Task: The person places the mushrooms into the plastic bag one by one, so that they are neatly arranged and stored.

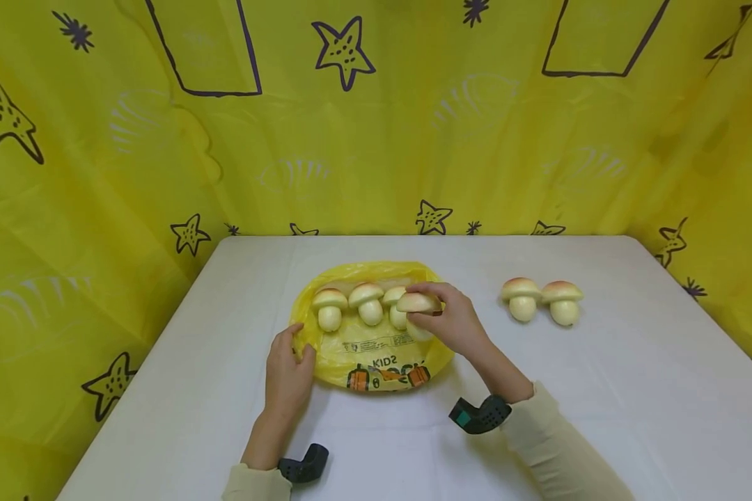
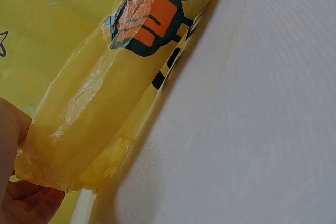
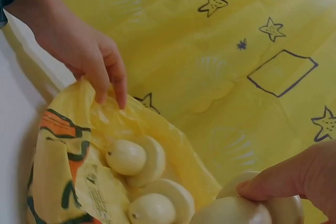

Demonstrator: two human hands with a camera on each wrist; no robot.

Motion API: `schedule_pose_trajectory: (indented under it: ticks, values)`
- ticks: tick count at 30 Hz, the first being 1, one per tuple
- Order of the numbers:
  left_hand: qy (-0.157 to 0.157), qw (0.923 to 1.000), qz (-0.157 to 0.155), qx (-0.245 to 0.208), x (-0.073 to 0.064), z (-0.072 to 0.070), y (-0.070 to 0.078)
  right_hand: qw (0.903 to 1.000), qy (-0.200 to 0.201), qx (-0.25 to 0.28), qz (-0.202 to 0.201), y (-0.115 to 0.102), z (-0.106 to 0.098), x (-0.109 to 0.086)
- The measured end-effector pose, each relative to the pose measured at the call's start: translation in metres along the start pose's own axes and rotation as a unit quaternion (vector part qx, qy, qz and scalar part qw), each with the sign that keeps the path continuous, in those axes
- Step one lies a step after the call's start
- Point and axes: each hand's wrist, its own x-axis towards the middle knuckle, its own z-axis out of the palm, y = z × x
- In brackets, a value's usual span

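Observation:
A yellow plastic bag [image 1: 329, 363] with printed lettering and orange pictures lies spread on the table, its mouth open. My left hand [image 1: 290, 376] pinches the bag's left edge between thumb and fingers, as the right wrist view also shows. Over the right part of the bag, my right hand [image 1: 456, 325] holds a toy mushroom [image 1: 418, 303] by its cap, stem downward. Three more mushrooms line up inside the bag: one at the left [image 1: 329, 316], a middle mushroom [image 1: 369, 306], and a third mushroom [image 1: 396, 316] partly hidden behind the held one.
Two mushrooms stand side by side on the right of the table, a left one [image 1: 522, 300] and a right one [image 1: 562, 304]. The white table [image 1: 376, 445] reaches back to a yellow curtain [image 1: 376, 139] printed with stars, which also hangs at both sides.

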Motion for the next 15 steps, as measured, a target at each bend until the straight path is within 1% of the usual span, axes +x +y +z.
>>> schedule_pose_trajectory:
  ticks: [5,10,15]
  values:
    - [0.003,1.0000,-0.002,0.000,0.000,0.001,0.000,0.9998,-0.007,0.019,0.008,-0.001,0.016,0.003]
    - [0.006,1.0000,0.002,0.003,0.001,0.000,0.001,0.9996,0.001,0.023,0.015,0.001,0.030,0.006]
    - [0.011,0.9999,0.008,0.003,0.001,0.000,0.001,0.9996,0.001,0.021,0.019,-0.003,0.038,0.006]
